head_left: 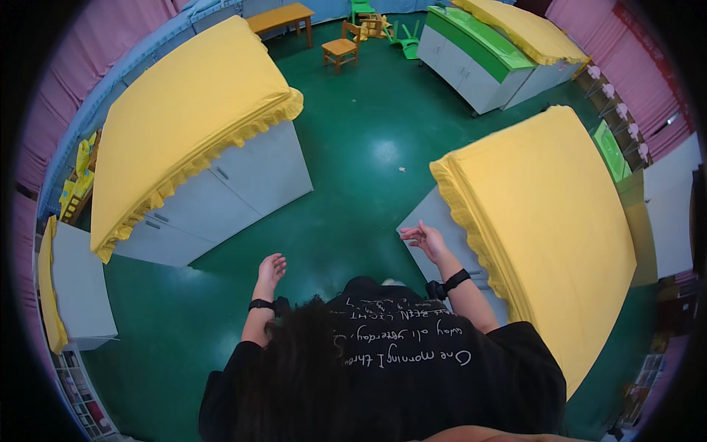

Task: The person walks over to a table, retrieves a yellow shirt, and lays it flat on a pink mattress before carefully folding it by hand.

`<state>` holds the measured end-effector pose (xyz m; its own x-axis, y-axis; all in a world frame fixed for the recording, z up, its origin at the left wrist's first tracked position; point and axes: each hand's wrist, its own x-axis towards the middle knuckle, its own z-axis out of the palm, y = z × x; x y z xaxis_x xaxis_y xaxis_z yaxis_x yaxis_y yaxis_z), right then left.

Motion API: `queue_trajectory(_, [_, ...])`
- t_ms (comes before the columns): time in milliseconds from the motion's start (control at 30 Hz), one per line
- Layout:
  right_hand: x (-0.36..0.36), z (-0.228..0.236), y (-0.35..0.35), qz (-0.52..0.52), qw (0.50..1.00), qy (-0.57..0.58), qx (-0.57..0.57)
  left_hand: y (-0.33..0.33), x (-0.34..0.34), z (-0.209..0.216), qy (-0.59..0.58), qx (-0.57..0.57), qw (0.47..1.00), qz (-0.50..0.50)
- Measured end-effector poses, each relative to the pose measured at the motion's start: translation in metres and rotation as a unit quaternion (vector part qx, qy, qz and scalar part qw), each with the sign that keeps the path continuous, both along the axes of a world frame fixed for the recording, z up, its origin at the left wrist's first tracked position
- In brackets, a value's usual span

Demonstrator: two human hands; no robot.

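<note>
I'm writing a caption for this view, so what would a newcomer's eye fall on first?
Most striking is probably the big ruffled yellow cover draped over a pale cabinet at upper left, with a similar yellow sheet over another unit on the right. Between them lies the shiny green floor. Low in the middle is a black T-shirt, with the left hand and right hand held out beyond it, both apparently empty.

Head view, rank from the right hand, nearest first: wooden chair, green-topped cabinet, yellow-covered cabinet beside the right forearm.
From the right hand:
1. Yellow-covered cabinet: right side, immediately beside the hand and forearm.
2. Green-topped cabinet: ahead and to the right, across the green floor.
3. Wooden chair: far ahead, left of the green-topped cabinet.
</note>
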<state>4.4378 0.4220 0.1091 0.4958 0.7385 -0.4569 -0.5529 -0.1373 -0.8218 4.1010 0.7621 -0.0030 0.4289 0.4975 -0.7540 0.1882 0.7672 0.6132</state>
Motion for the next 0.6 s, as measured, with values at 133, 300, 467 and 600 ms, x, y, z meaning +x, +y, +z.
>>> queue_trajectory(133, [0.061, 0.019, 0.064, 0.027, 0.999, -0.016, -0.030, 0.044, 0.019, 0.004, 0.007, 0.000, 0.999, 0.054])
queue_trajectory(300, [0.108, -0.041, 0.139, 0.054, 0.997, 0.027, -0.055, 0.058, 0.040, -0.014, 0.027, -0.010, 0.999, 0.033])
queue_trajectory(467, [0.221, -0.012, 0.260, 0.087, 0.996, -0.023, -0.003, 0.129, 0.197, 0.010, 0.066, 0.095, 0.984, -0.134])
queue_trajectory(600, [0.308, 0.017, 0.339, 0.087, 0.992, -0.096, 0.011, 0.190, 0.382, 0.062, -0.022, 0.247, 0.920, -0.303])
